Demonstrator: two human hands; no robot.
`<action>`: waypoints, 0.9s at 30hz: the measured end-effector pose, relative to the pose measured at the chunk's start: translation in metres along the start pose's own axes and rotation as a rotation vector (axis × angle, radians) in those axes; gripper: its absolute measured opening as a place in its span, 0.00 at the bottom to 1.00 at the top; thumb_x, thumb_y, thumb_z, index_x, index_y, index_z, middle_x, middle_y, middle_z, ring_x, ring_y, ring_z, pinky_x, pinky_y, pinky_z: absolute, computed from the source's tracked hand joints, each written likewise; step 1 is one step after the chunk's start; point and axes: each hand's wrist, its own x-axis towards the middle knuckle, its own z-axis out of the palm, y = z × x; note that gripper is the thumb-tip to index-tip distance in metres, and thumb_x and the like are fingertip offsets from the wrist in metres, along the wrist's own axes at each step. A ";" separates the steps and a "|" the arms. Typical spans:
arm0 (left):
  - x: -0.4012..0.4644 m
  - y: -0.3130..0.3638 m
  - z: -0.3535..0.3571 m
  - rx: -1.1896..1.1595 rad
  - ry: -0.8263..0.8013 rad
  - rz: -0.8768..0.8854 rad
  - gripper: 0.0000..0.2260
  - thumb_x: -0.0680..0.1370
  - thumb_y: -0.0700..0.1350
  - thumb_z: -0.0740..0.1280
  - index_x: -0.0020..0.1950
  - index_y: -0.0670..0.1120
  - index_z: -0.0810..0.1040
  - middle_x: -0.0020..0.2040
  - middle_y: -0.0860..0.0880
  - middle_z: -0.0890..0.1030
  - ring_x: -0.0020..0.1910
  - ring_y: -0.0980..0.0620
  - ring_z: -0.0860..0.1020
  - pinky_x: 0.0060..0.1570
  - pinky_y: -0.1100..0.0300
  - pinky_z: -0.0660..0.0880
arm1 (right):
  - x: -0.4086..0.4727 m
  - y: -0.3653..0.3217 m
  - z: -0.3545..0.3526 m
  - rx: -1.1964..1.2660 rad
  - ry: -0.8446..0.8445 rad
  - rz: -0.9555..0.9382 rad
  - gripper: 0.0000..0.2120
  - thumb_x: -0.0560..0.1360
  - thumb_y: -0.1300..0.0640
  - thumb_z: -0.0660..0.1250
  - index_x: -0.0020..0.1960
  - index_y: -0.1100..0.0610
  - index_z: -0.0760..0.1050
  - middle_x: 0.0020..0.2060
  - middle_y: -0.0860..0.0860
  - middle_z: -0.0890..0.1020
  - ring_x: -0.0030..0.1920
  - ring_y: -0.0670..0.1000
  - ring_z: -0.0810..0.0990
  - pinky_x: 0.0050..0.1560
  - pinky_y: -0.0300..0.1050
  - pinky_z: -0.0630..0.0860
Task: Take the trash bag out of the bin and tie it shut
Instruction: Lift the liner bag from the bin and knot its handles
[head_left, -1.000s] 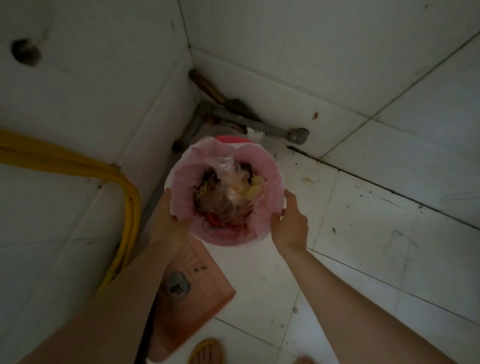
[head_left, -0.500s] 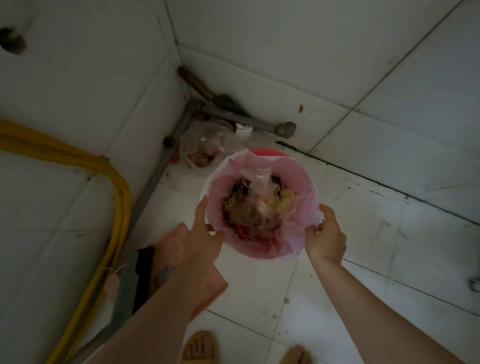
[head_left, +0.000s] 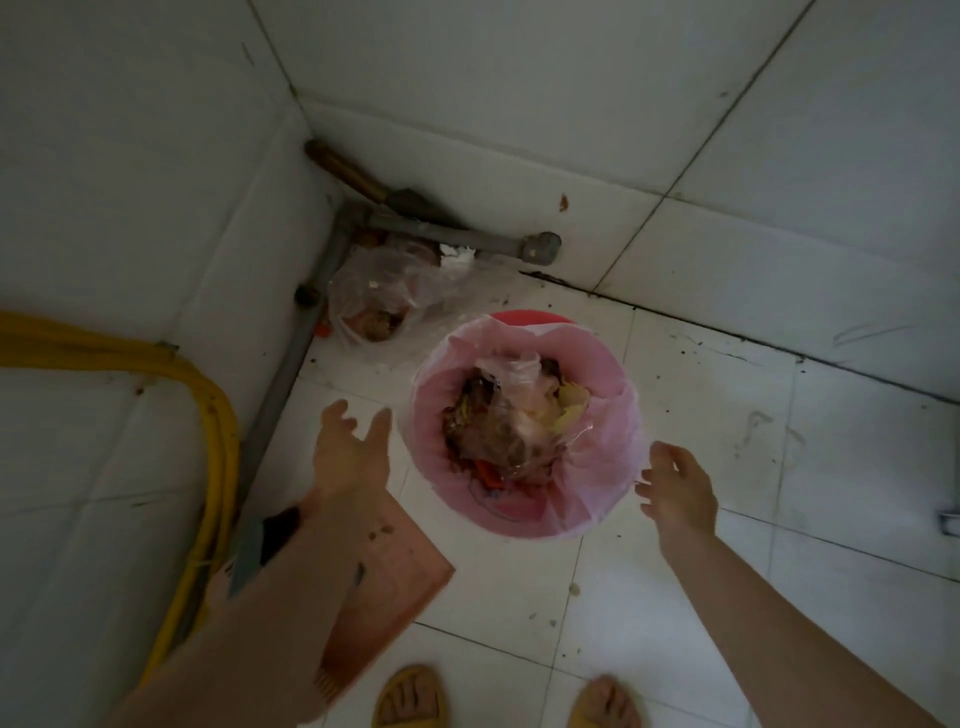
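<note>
Left hand (head_left: 349, 457) and right hand (head_left: 678, 493): fingers spread, empty, flanking the pink-lined red bin (head_left: 519, 519) without contact.

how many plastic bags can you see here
2. A pink plastic bag lines the red bin, full of trash. A clear plastic bag lies on the white floor behind it, in the corner. More may be hidden.

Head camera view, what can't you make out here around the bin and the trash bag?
- Bin: the pink trash bag draped over its rim hides most of its body.
- Bag depth: the trash piled on top hides it.
- Clear bag in the corner: contents too dim and blurry to identify.
- Left hand, right hand: open, beside the bag; contact not visible.
</note>
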 end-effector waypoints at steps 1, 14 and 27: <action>0.013 0.004 0.000 -0.017 -0.023 -0.047 0.27 0.75 0.53 0.65 0.70 0.45 0.63 0.68 0.41 0.72 0.63 0.41 0.73 0.65 0.47 0.69 | 0.002 0.000 0.001 0.068 -0.038 0.102 0.16 0.77 0.49 0.58 0.58 0.58 0.72 0.48 0.58 0.79 0.44 0.57 0.78 0.51 0.54 0.75; 0.029 0.009 0.011 -0.129 -0.277 -0.065 0.11 0.71 0.46 0.71 0.46 0.39 0.81 0.47 0.40 0.82 0.52 0.42 0.79 0.56 0.52 0.75 | 0.011 0.004 0.011 0.464 -0.222 0.414 0.13 0.72 0.48 0.68 0.48 0.58 0.76 0.43 0.51 0.80 0.46 0.52 0.78 0.53 0.51 0.75; 0.006 0.012 -0.001 -0.212 -0.152 0.040 0.11 0.69 0.39 0.72 0.51 0.40 0.80 0.47 0.41 0.81 0.49 0.45 0.78 0.54 0.55 0.73 | -0.013 -0.006 -0.009 0.514 -0.121 0.256 0.06 0.75 0.54 0.66 0.42 0.57 0.76 0.40 0.52 0.79 0.42 0.49 0.77 0.49 0.45 0.74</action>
